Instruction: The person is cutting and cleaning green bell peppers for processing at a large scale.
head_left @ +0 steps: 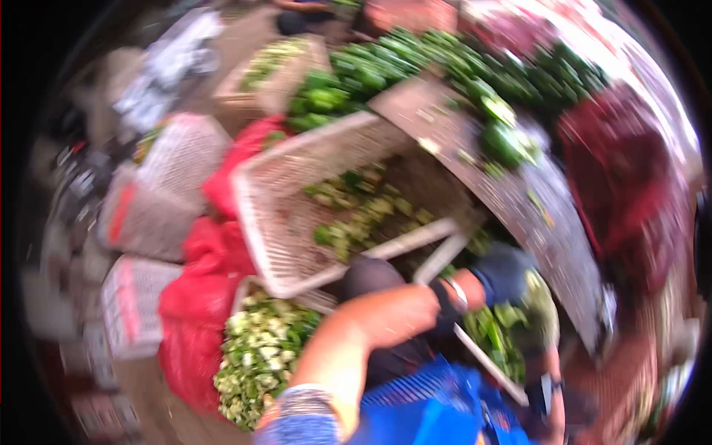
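My left hand (506, 274), in a dark blue glove, reaches over the narrow end of the board. My right hand (541, 311), in a yellowish-green glove, is right beside it. Motion smears the fingers of both, and whatever lies between them cannot be made out. Long green vegetables (493, 337) lie in a crate just below the hands. Above them, a grey board (545, 215) slopes across, with a cut green vegetable (504, 141) and scraps on its upper part.
A large pale crate (259, 215) holds green trimmings. Below it, another container is full of pale cut pieces (259, 348). Red sacks (196, 311) stand at left, a dark red bag (623, 170) at right. Green vegetables (386, 59) are heaped behind. Part of a person (304, 15) shows at the top.
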`<state>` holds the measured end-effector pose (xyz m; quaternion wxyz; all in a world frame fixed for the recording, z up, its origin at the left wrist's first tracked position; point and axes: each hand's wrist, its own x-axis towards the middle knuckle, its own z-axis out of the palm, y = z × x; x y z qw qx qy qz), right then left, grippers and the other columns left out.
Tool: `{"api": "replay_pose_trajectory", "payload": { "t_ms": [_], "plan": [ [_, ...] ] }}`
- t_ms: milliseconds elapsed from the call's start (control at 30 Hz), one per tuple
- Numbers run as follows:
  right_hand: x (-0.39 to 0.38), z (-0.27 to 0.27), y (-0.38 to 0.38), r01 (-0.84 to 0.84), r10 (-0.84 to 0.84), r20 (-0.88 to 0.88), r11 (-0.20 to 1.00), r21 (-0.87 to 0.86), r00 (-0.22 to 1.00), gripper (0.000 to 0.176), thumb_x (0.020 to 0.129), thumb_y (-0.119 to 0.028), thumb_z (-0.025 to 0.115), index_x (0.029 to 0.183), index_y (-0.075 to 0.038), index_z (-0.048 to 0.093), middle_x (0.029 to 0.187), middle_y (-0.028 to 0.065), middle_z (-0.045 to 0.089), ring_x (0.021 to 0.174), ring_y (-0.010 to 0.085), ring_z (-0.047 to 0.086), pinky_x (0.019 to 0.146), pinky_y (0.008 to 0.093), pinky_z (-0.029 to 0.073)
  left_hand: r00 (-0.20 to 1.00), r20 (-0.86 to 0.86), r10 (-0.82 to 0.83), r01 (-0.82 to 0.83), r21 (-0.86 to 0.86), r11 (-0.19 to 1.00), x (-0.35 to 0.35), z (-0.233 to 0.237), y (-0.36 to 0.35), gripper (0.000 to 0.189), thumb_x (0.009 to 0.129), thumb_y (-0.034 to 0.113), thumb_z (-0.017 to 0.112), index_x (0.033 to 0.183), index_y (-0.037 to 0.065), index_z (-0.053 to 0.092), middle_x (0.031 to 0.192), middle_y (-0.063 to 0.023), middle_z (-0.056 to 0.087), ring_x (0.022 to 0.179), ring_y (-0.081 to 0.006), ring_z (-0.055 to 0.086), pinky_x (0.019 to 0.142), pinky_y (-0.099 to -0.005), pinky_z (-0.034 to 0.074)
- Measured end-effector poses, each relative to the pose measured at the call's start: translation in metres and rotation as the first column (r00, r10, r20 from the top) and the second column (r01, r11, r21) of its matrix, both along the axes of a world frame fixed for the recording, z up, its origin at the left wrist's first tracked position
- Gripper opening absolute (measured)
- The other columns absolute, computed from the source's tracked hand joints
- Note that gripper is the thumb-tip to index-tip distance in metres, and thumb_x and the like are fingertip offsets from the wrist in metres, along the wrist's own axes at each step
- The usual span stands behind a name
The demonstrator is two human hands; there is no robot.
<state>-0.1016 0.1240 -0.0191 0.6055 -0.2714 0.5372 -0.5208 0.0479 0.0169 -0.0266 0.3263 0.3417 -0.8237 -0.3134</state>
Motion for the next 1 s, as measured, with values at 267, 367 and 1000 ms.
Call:
{"api": "replay_pose_trajectory", "payload": {
  "t_ms": [267,367,1000],
  "plan": [
    [0.009,0.068,0.012,-0.19,0.154,-0.694,0.981,0.025,0.704,0.065,0.078,-0.008,0.069,0.141,-0.006,0.057,0.125,0.0102,0.067,0.116,0.0249,0.065,0.103,0.0345,0.05,0.782,-0.008,0.623,-0.608,-0.23,0.76,0.076,0.068,-0.084,0.027,0.083,0.011,0.065,0.109,0.01,0.072,0.087,-0.0214,0.07,0.081,-0.0408,0.069,0.072,-0.0476,0.055],
    [-0.044,0.073,-0.022,-0.38,0.2,-0.959,0.918,0.113,0.198,0.056,0.079,-0.017,0.076,0.132,-0.005,0.063,0.125,0.0199,0.066,0.117,0.035,0.064,0.103,0.0399,0.049,0.564,-0.247,0.788,-0.768,-0.508,0.391,0.129,0.07,-0.107,0.057,0.079,0.007,0.064,0.135,0.002,0.059,0.106,-0.0207,0.067,0.095,-0.038,0.067,0.082,-0.0469,0.054],
    [-0.1,0.017,-0.288,0.238,-0.251,-0.589,0.966,-0.101,0.768,0.017,0.084,-0.011,0.067,0.098,-0.002,0.069,0.078,0.011,0.067,0.052,0.0205,0.063,0.043,0.0353,0.052,0.838,-0.298,0.457,-0.416,0.192,0.889,0.047,0.044,-0.091,0.038,0.081,0.01,0.071,0.117,-0.001,0.069,0.102,-0.0254,0.072,0.095,-0.0414,0.071,0.085,-0.044,0.057]
  ]
}}
